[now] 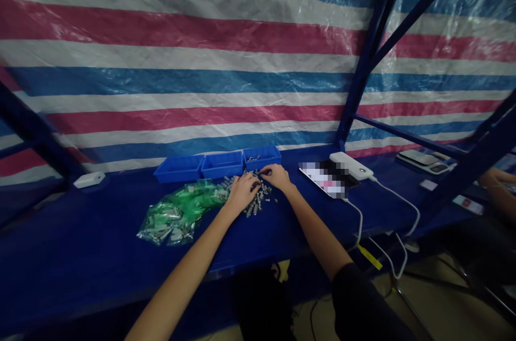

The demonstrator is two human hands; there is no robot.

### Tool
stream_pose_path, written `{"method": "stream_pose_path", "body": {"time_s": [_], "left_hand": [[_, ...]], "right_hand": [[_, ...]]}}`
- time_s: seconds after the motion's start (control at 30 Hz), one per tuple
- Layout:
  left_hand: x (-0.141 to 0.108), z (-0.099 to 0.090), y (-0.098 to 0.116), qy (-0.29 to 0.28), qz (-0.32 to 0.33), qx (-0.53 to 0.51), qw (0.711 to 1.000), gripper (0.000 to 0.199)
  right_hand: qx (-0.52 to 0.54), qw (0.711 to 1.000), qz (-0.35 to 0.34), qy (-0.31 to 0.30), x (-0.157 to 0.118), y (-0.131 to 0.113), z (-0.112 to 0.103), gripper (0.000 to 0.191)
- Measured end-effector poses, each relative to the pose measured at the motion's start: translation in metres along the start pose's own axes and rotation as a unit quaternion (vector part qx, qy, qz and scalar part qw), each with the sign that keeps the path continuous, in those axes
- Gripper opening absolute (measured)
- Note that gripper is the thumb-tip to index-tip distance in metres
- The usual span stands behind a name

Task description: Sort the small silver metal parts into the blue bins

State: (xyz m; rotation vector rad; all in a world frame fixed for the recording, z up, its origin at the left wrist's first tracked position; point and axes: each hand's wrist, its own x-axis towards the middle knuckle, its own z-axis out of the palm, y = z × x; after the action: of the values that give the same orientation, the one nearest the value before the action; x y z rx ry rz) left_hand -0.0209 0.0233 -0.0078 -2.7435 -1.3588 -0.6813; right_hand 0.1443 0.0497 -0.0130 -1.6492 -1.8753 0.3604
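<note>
Hardware (255, 206), small and metallic, lies heaped under my fingers in the head view, on the blue bench (100, 260); some loose bits are scattered on the heap's right side. My left hand (242, 192) rests over the left part of the heap, fingers bent down among the pieces; whether they have hold of one, I can't make out. My right hand (276, 175) is at the heap's far right edge, just in front of the bins, thumb and forefinger brought close together; anything pinched there is too small for me to see.

Behind the heap stand three blue bins in a row: the left bin (179, 173), the middle bin (221, 172) and the right bin (263, 162), which has a few small metal pieces in it; left of my left hand lies a green-tinted clear plastic bag (181, 212), with more parts showing through. To the right of my right hand are a phone (328, 184) and a white power bank (350, 165), white cables (360, 222) trailing from them; farther right, another person's hand (500, 177) shows at the edge.
</note>
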Motion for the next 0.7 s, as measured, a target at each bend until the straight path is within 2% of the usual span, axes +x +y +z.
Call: {"method": "stream_pose_path", "body": {"time_s": [0.1, 0.2, 0.3, 0.37, 0.5, 0.7], "left_hand": [[-0.001, -0.004, 0.003, 0.019, 0.018, -0.018, 1.000, 0.015], [-0.004, -0.009, 0.015, 0.019, 0.064, -0.071, 0.995, 0.021], [-0.007, -0.009, 0.031, -0.024, 0.126, -0.112, 0.985, 0.025], [-0.009, -0.004, 0.040, -0.058, 0.153, -0.103, 0.981, 0.025], [-0.010, 0.007, 0.045, -0.093, 0.171, -0.062, 0.979, 0.018], [-0.008, 0.005, 0.043, -0.066, 0.157, -0.038, 0.985, 0.019]], "right_hand": [[-0.007, 1.000, 0.011, -0.018, -0.001, -0.002, -0.002, 0.020], [-0.001, 0.999, 0.012, -0.049, -0.002, -0.002, -0.005, 0.021], [0.000, 0.997, 0.014, -0.073, -0.001, -0.002, -0.007, 0.019], [-0.003, 0.997, 0.007, -0.079, -0.001, -0.001, -0.008, 0.018], [-0.025, 0.996, -0.006, -0.090, -0.002, -0.003, -0.010, 0.020], [-0.036, 0.996, 0.011, -0.085, -0.005, -0.010, -0.015, 0.021]]}}
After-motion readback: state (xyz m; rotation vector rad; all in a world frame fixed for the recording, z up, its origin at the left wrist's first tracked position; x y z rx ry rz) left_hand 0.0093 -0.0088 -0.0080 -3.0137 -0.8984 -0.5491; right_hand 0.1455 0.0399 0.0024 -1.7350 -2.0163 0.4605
